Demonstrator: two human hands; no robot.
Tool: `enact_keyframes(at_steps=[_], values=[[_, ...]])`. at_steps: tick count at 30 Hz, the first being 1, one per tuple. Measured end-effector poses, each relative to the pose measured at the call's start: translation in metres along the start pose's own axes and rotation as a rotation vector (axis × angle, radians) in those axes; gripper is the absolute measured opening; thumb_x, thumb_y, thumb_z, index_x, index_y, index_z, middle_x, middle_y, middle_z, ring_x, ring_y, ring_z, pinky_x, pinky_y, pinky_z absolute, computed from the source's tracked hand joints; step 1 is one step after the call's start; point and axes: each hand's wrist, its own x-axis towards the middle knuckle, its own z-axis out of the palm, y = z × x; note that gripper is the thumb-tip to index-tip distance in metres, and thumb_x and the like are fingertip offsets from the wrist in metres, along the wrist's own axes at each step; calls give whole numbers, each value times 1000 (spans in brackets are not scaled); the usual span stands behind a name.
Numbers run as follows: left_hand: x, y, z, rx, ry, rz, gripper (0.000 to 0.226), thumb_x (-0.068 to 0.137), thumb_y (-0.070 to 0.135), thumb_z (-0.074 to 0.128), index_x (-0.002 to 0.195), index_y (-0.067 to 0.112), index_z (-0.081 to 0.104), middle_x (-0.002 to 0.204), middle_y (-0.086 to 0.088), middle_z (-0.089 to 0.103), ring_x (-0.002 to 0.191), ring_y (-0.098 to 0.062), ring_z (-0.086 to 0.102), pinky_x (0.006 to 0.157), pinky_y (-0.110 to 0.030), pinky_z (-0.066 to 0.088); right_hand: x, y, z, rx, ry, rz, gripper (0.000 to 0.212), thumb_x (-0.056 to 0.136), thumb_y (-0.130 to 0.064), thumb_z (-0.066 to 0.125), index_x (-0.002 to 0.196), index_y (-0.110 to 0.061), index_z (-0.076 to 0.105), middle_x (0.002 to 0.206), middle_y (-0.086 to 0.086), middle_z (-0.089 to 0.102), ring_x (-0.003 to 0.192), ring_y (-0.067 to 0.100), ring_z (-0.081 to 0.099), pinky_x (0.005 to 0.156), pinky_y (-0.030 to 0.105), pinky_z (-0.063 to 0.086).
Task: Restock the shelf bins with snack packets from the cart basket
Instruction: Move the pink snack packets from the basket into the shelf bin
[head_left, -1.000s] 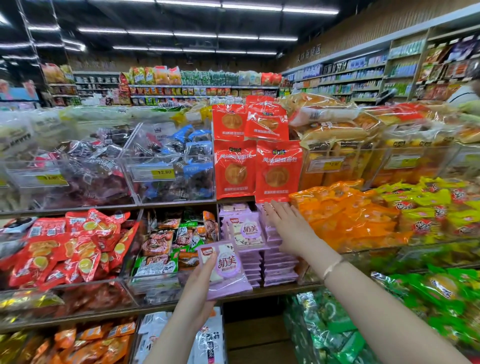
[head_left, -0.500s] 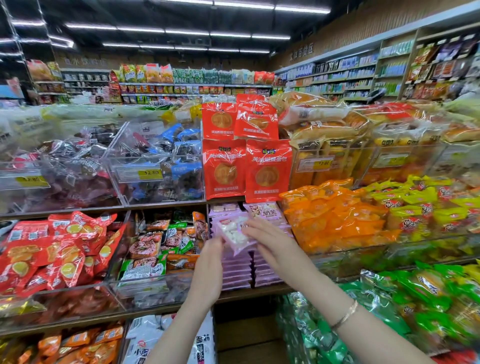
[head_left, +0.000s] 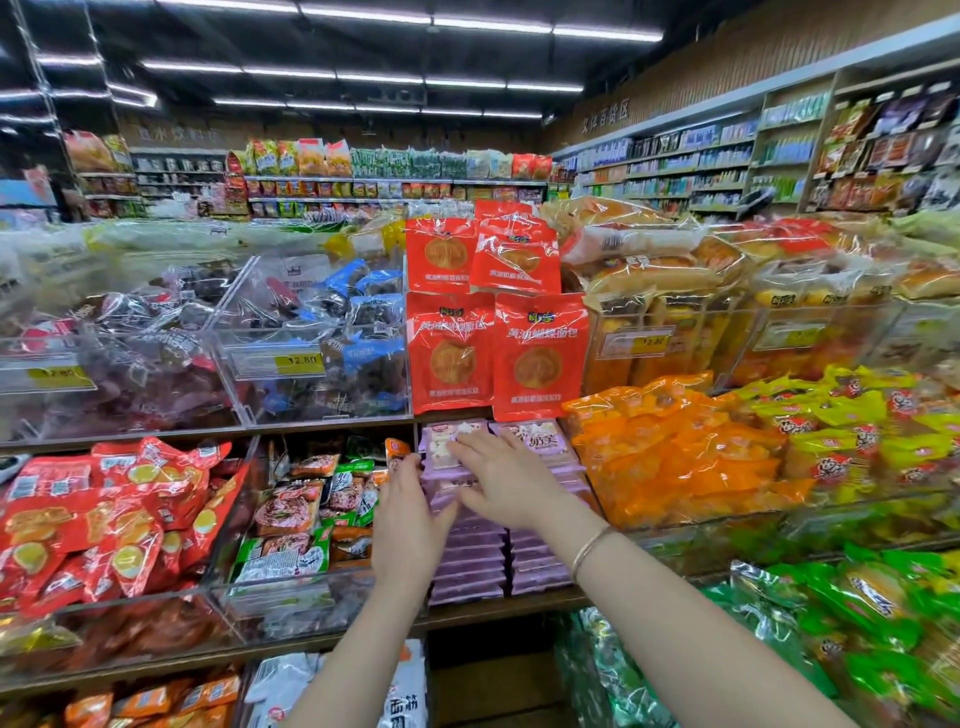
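Observation:
Two stacks of pale purple snack packets (head_left: 470, 564) fill a shelf slot in the middle row. The top packet (head_left: 440, 442) of the left stack lies face up, with white pieces showing through its window. My right hand (head_left: 511, 486) rests flat on that packet with straight fingers. My left hand (head_left: 410, 517) stands upright against the left side of the same stack, fingers extended, touching the packets' edges. The right stack's top packet (head_left: 543, 441) lies uncovered. The cart basket is out of view.
Red bread packets (head_left: 540, 353) hang just above the purple stacks. Orange packets (head_left: 675, 452) heap to the right, a clear bin of mixed green and brown packets (head_left: 306, 525) sits to the left, red packets (head_left: 104, 519) further left. Green packets (head_left: 872, 623) fill the lower right shelf.
A second ago my left hand held a purple packet below the shelf. Both hands carried it up and laid it on the left stack, where they now rest against it.

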Motion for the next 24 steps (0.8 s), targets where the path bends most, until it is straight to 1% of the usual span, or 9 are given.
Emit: enact_keyframes(at_steps=[3,5,7,10,14,16,19,22,24], values=[[-1,-3,-1,35,-45,37,63,81,40,69,134,19,42,123,1,55,112,-18,48,87,-34,48,-7,4,-1,61,18,-18,69,89,-46,48,150,-25,21,157,-4,19,145,15,12,119,38,-1],[-2,-4,-3,86,-91,61,77,74,51,70,138,21,38,129,3,51,117,-18,44,91,-34,46,-16,12,-4,72,32,-14,82,81,-46,57,150,-28,17,158,-5,14,146,14,8,118,38,-2],[-3,-4,-1,127,-128,52,93,67,57,75,142,22,32,135,4,46,123,-18,39,97,-36,45,-26,22,-7,-1,30,17,94,75,-45,64,150,-30,10,159,-5,8,146,15,5,117,40,-2],[-2,-3,5,111,-112,-22,93,69,54,77,142,22,28,139,3,44,130,-17,34,98,-35,43,-41,37,-6,-147,-5,128,106,73,-44,72,151,-26,2,159,-3,5,146,18,4,118,42,3],[1,0,8,71,-76,-112,86,72,51,76,138,22,30,132,1,51,124,-19,43,86,-37,49,-43,45,-3,-142,-15,272,92,84,-36,67,151,-17,6,158,1,11,146,20,10,118,40,17],[2,-1,9,81,-67,-105,82,74,50,75,138,22,32,133,1,50,124,-20,43,86,-37,50,-38,43,0,-165,6,295,87,86,-35,63,151,-16,8,158,3,14,146,22,11,118,41,14],[1,-1,10,118,-35,-52,74,79,46,72,137,20,34,135,1,45,126,-19,40,93,-35,48,-34,41,1,-209,14,304,84,87,-38,61,150,-16,10,157,4,17,146,22,12,119,45,7],[1,-1,10,163,1,13,69,79,46,72,132,17,38,130,0,44,122,-20,42,93,-33,47,-35,41,-2,-199,3,301,88,84,-44,63,150,-16,11,157,3,18,146,21,12,119,44,4],[-1,-2,9,206,-7,38,74,78,50,71,134,16,37,133,-2,43,124,-20,41,94,-32,45,-38,41,-5,-195,-16,284,96,80,-47,66,151,-16,9,157,3,15,146,22,11,119,44,3]])
